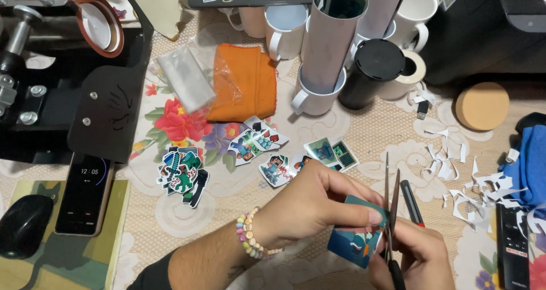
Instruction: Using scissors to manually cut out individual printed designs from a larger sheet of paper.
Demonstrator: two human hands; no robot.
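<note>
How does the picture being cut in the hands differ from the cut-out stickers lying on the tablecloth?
The teal picture is pinched in the left hand with the scissors, held by the right hand, at its edge; the cut-out stickers lie loose on the tablecloth. The teal picture keeps a plain, roughly rectangular outline and solid background, while the cut-out stickers are trimmed close around their figures, with white borders. Both are small, colourful printed pictures.

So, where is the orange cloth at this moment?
In the head view, the orange cloth lies folded at upper centre of the table, between a clear plastic bag and a white mug, above the cut-out stickers.
</note>
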